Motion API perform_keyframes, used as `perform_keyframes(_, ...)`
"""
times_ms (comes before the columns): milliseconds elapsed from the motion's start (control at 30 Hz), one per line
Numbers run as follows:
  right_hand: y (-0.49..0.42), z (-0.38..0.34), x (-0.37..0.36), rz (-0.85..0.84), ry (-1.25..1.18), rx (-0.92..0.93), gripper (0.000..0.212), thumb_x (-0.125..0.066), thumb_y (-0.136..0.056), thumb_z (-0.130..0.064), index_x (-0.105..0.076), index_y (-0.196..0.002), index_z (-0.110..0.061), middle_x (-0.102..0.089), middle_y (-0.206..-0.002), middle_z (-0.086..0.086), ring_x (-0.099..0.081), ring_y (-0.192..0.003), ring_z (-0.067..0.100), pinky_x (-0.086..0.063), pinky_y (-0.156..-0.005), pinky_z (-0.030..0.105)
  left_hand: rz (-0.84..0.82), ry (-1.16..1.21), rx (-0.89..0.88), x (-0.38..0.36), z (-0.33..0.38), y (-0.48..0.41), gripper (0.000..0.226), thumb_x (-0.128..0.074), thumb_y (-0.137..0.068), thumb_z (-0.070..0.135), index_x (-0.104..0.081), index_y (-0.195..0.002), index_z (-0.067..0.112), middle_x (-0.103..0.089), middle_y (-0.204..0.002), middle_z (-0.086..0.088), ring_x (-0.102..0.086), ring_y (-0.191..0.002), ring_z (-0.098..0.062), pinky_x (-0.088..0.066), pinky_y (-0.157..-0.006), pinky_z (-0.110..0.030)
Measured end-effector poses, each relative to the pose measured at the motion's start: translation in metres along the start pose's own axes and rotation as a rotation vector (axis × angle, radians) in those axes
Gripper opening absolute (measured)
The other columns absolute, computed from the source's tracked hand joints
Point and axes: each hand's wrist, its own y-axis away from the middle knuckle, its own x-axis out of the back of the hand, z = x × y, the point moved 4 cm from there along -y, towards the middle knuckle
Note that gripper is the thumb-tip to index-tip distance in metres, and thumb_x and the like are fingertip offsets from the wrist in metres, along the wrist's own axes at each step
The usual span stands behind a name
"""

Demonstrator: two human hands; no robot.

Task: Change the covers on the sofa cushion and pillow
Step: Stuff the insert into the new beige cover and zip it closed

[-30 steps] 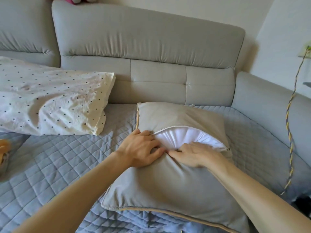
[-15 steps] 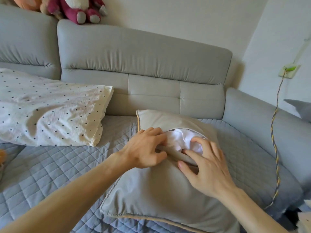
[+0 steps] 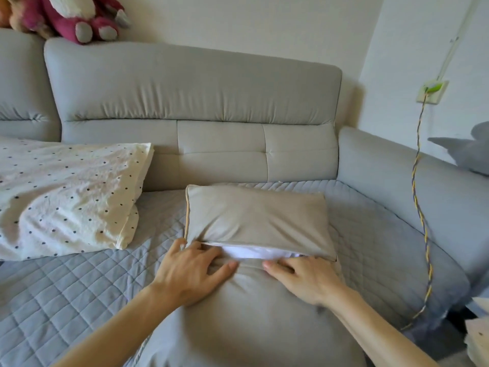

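Note:
A grey sofa cushion [image 3: 254, 321] in a beige-backed cover [image 3: 254, 215] lies on the quilted seat. Its zip opening runs across the middle and a narrow strip of the white inner pad [image 3: 254, 252] shows through it. My left hand [image 3: 190, 271] presses flat on the cover at the opening's left end, fingers spread. My right hand [image 3: 307, 279] lies flat at the right end, fingertips on the lower edge of the opening. A white pillow with black dots [image 3: 66, 197] rests to the left on the seat.
The grey sofa backrest [image 3: 195, 102] rises behind, its armrest [image 3: 412, 186] to the right. A braided cable [image 3: 420, 207] hangs from a wall socket over the armrest. Plush toys [image 3: 76, 14] sit on top of the backrest. A grey cushion corner [image 3: 468, 152] shows at the right edge.
The wide opening showing the white pad has narrowed to a thin slit. Both hands shifted apart along the opening and now lie flat. The view tilted up.

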Motion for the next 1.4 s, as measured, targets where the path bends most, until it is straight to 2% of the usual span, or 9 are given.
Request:
perform_keyframes(200, 0.011, -0.006, 0.009, 0.208, 0.005, 0.125, 0.063, -0.019, -0.082, -0.08, -0.059, -0.1, -0.035, -0.065, -0.118, -0.014, -0.056, -0.118, 0.011, -0.043, -0.089, 0.032, 0.162, 0.059, -0.052, 0.021, 0.0, -0.003, 0.057, -0.01, -0.091, 0.075, -0.048, -0.088, 0.034, -0.062, -0.088, 0.012, -0.056, -0.098, -0.008, -0.03, -0.086, -0.03)
perform_keyframes(400, 0.045, 0.001, 0.033, 0.765, -0.152, 0.27, 0.049, -0.065, -0.076, -0.063, -0.062, -0.115, -0.031, -0.051, -0.117, -0.015, -0.052, -0.104, 0.011, -0.042, -0.083, 0.028, 0.423, 0.216, -0.184, 0.049, 0.018, 0.008, 0.036, -0.037, -0.095, 0.061, -0.054, -0.109, 0.033, -0.055, -0.101, 0.018, -0.058, -0.083, -0.006, -0.044, -0.076, -0.03)
perform_keyframes(600, 0.02, -0.005, 0.034, 0.409, -0.066, 0.22, 0.076, -0.043, -0.077, -0.079, -0.041, -0.14, -0.037, -0.04, -0.137, -0.021, -0.045, -0.124, 0.011, -0.042, -0.097, 0.033, 0.589, 0.214, -0.153, 0.08, 0.046, -0.032, 0.038, -0.051, -0.086, 0.049, -0.059, -0.117, 0.029, -0.055, -0.119, 0.008, -0.056, -0.103, -0.019, -0.046, -0.081, -0.036)
perform_keyframes(833, 0.019, -0.002, 0.02, 0.14, -0.038, 0.187, 0.091, -0.034, -0.073, -0.085, -0.036, -0.148, -0.034, -0.045, -0.14, -0.023, -0.04, -0.13, 0.008, -0.038, -0.104, 0.031, 0.029, 0.175, 0.006, 0.006, 0.047, -0.084, 0.06, -0.021, -0.093, 0.068, -0.017, -0.15, 0.052, -0.012, -0.163, 0.016, 0.0, -0.151, -0.009, -0.003, -0.119, -0.056)
perform_keyframes(1000, -0.005, 0.01, 0.07, 0.271, -0.345, 0.086, 0.062, -0.048, -0.079, -0.075, -0.069, -0.083, -0.017, -0.067, -0.07, -0.009, -0.063, -0.071, 0.008, -0.053, -0.074, 0.034, 0.249, 0.087, -0.031, -0.017, 0.055, -0.039, 0.054, -0.031, -0.094, 0.06, -0.044, -0.144, 0.042, -0.045, -0.15, 0.008, -0.033, -0.145, -0.02, -0.03, -0.11, -0.06)
perform_keyframes(1067, -0.025, 0.011, 0.094, 0.507, -0.21, 0.003, 0.055, -0.053, -0.076, -0.077, -0.068, -0.101, -0.031, -0.068, -0.104, -0.012, -0.059, -0.106, 0.012, -0.049, -0.089, 0.034, 0.296, 0.067, -0.053, -0.015, 0.055, -0.027, 0.052, -0.035, -0.095, 0.059, -0.047, -0.142, 0.04, -0.049, -0.147, 0.006, -0.037, -0.142, -0.022, -0.033, -0.106, -0.059)
perform_keyframes(1133, -0.048, 0.02, 0.1, 0.38, -0.116, -0.206, 0.099, -0.06, -0.061, -0.087, -0.034, -0.145, -0.041, -0.027, -0.158, 0.002, -0.019, -0.146, 0.024, -0.028, -0.112, 0.048, 0.291, 0.074, -0.058, -0.015, 0.054, -0.015, 0.052, -0.034, -0.097, 0.06, -0.043, -0.145, 0.042, -0.046, -0.149, 0.005, -0.037, -0.142, -0.022, -0.034, -0.105, -0.057)
perform_keyframes(1233, -0.061, 0.036, 0.083, 0.174, -0.68, -0.391, 0.149, -0.084, -0.046, -0.073, 0.01, -0.155, -0.034, -0.007, -0.164, 0.005, -0.013, -0.15, 0.026, -0.021, -0.119, 0.046, 0.243, 0.117, -0.014, -0.013, 0.05, 0.0, 0.055, -0.022, -0.098, 0.064, -0.027, -0.15, 0.048, -0.031, -0.158, 0.008, -0.026, -0.147, -0.019, -0.029, -0.112, -0.053)
perform_keyframes(1400, -0.046, 0.045, 0.045, 0.374, -1.186, -0.398, 0.101, -0.098, -0.045, -0.038, -0.051, -0.131, -0.013, -0.063, -0.123, -0.003, -0.063, -0.104, 0.014, -0.051, -0.09, 0.031, 0.207, 0.508, 0.042, 0.02, 0.046, -0.004, 0.055, -0.028, -0.083, 0.079, -0.029, -0.137, 0.068, -0.022, -0.151, 0.035, -0.016, -0.142, 0.004, -0.011, -0.116, -0.033)
